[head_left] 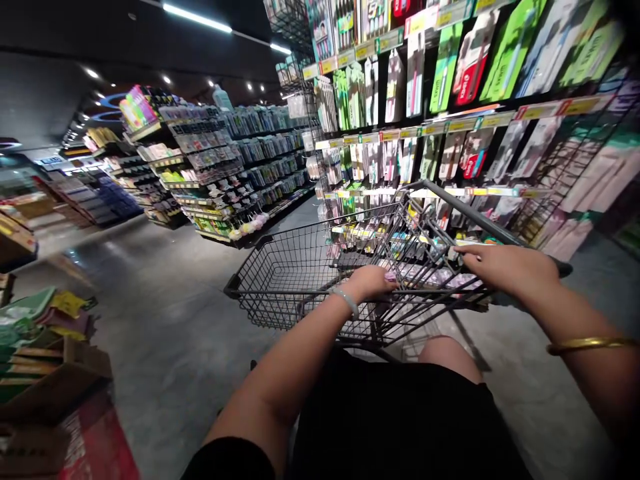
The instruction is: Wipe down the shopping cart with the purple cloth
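A dark wire shopping cart (300, 293) stands sideways in front of my body, its basket pointing left. My left hand (370, 283), with a pale bracelet at the wrist, is closed on the cart's near upper rim. A small pinkish spot shows at its fingertips; I cannot make out what it is. My right hand (510, 267), a gold bangle on its forearm, grips the cart's frame close below the push handle (470, 213). Its lower fingers are hidden behind the hand. Through the mesh, the part of the basket I see holds nothing.
A tall rack of hanging pens (400, 87) rises just beyond the cart. Further shelves (210, 153) of packaged goods line the aisle at left. A cardboard box (60, 373) with green and orange packs stands at lower left. Grey floor (165, 307) lies between.
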The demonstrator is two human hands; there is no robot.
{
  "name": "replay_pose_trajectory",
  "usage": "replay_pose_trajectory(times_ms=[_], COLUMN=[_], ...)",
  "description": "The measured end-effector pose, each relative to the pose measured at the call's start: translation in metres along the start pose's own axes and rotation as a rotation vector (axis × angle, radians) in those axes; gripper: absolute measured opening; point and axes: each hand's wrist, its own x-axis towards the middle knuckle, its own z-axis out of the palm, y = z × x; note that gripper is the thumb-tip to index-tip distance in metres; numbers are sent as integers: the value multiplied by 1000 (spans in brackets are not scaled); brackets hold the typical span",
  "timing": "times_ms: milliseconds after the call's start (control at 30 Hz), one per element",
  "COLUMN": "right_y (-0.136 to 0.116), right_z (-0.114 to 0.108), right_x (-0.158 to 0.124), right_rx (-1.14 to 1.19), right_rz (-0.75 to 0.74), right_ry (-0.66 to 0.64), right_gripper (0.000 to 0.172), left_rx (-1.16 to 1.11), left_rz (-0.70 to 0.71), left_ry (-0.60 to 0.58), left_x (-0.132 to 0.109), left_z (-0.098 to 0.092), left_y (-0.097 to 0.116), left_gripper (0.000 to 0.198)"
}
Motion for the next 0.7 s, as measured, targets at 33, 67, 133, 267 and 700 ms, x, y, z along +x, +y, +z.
replay_pose_trajectory(times_ms=[33,67,133,267,700], right_y=[-2,-7,-28,-96,-142], right_z=[-1,-2,-1,23,56], right_x=[-1,-2,-5,-7,-33], right_rx=[-23,-59,-94,116,133], right_rz=[-9,-36,-146,-368,-288], right_ry=[42,104,276,172,-217], right_gripper=[49,49,48,44,59], left_rx=[-34,-96,-243,-233,-14], left_rz=[-2,6,46,88,140], left_ry=[11,-5,-96,-185,656], left_x=[-2,-5,-9,-16,-89], left_z=[0,-1,-5,-7,35], left_y=[-1,-5,-12,-15,-30], left_gripper=[47,50,55,57,59])
